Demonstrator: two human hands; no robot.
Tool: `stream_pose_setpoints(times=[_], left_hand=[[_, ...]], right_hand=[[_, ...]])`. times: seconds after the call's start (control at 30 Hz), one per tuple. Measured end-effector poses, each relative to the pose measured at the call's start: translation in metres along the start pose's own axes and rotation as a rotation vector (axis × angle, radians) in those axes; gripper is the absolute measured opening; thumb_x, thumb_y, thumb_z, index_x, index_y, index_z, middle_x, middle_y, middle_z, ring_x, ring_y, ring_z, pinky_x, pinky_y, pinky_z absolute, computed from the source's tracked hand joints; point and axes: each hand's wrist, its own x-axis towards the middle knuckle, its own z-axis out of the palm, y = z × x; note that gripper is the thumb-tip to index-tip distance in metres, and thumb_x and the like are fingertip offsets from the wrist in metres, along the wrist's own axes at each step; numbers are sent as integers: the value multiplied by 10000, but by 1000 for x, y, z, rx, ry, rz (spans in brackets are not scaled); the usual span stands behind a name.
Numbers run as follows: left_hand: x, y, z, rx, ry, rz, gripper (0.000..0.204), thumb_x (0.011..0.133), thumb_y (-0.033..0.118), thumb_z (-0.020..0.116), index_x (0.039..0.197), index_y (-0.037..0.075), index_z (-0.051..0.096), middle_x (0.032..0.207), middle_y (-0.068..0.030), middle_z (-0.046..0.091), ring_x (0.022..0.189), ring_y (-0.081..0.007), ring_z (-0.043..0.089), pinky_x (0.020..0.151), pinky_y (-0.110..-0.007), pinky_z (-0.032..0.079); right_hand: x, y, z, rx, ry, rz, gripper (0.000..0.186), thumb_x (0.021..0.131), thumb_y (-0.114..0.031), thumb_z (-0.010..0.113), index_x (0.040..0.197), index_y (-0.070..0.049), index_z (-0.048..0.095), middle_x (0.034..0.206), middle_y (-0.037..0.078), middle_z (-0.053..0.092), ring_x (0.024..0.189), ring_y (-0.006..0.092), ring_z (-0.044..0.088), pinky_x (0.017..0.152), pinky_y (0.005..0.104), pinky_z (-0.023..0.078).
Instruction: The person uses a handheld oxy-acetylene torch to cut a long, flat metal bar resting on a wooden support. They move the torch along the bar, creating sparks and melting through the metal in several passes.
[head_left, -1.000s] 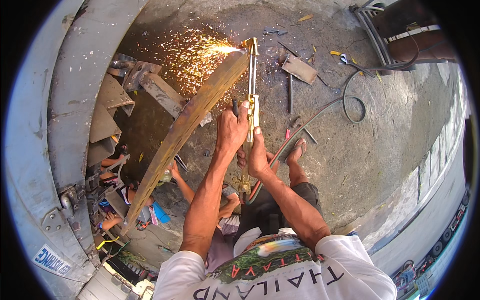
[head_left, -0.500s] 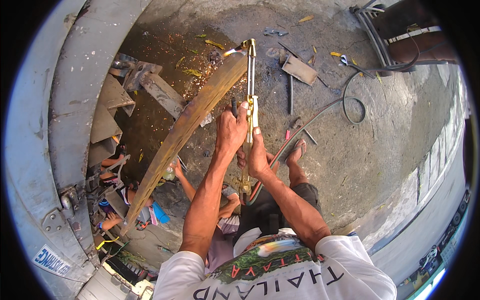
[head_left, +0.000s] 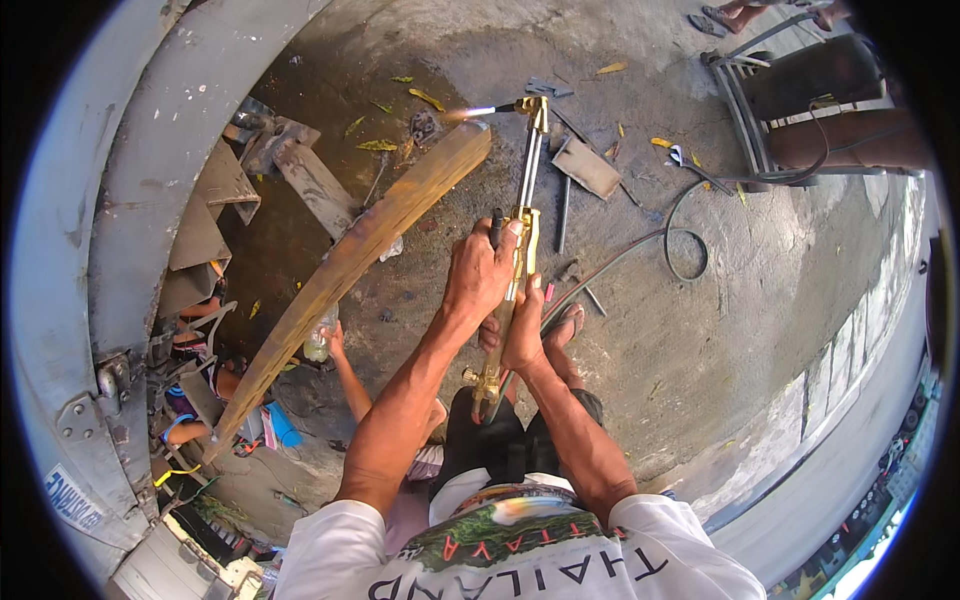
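A brass cutting torch (head_left: 531, 170) with slim silver tubes is in both of my hands. My left hand (head_left: 480, 268) is closed around its upper body, the thumb near a black knob. Lower down, my right hand (head_left: 522, 325) wraps the handle. From the nozzle a bright flame points left, just above the upper end of a long rust-brown bar (head_left: 355, 260). The bar slants from there down to the lower left, and neither hand touches it. Hoses (head_left: 600, 268) run from the torch's lower end toward the right.
Gas cylinders (head_left: 815, 80) lie on a metal cart at the upper right. Metal plates (head_left: 590, 167) and rods are scattered on the concrete. Steel pieces (head_left: 318, 185) stick out at left beside a grey vehicle panel (head_left: 130, 200). Another person's hand (head_left: 335, 340) holds a clear bottle (head_left: 318, 335).
The torch has swung right and its head has drawn off the bar's end. Sparks that were falling there are gone. Both hands keep their grip; the whole view has shifted slightly.
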Motion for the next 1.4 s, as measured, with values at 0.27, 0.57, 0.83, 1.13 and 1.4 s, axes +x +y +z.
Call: stream_pose_setpoints(times=[0.27, 0.57, 0.83, 1.13, 1.4], left_hand=[[0, 7, 11, -57, -27, -76, 455, 992, 376, 529, 904, -66, 591, 643, -203, 598, 581, -317, 611, 563, -435, 460], [-7, 1, 13, -68, -43, -142, 405, 992, 330, 539, 940, -68, 594, 657, -198, 615, 572, -292, 624, 541, -414, 468], [-10, 0, 9, -35, -36, -128, 414, 997, 339, 528, 929, -64, 594, 653, -191, 612, 570, -287, 621, 538, -414, 468], [-10, -3, 7, -5, -24, -99, 422, 1000, 350, 515, 922, -60, 579, 641, -205, 606, 569, -320, 629, 523, -424, 473], [-12, -5, 6, -23, -35, -122, 420, 1000, 347, 514, 924, -60, 578, 645, -211, 606, 573, -327, 628, 531, -426, 473]], right_hand=[[-3, -6, -11, 41, 21, 36, 798, 847, -841, 181, 886, -99, 472, 540, 8, 371, 393, 141, 350, 391, 282, 327], [-7, 1, -16, 24, 6, 45, 807, 842, -848, 193, 854, -91, 473, 540, 9, 371, 394, 144, 352, 398, 280, 332], [-7, 5, -14, -7, -23, 46, 809, 846, -843, 163, 790, -85, 441, 528, 7, 359, 397, 145, 353, 409, 291, 341], [-5, 8, -13, -13, -13, 50, 805, 842, -846, 164, 781, -89, 430, 536, 13, 367, 400, 152, 357, 406, 297, 341], [-5, 9, -10, 3, 24, 73, 795, 839, -849, 197, 798, -92, 440, 551, 16, 375, 407, 154, 357, 406, 296, 339]])
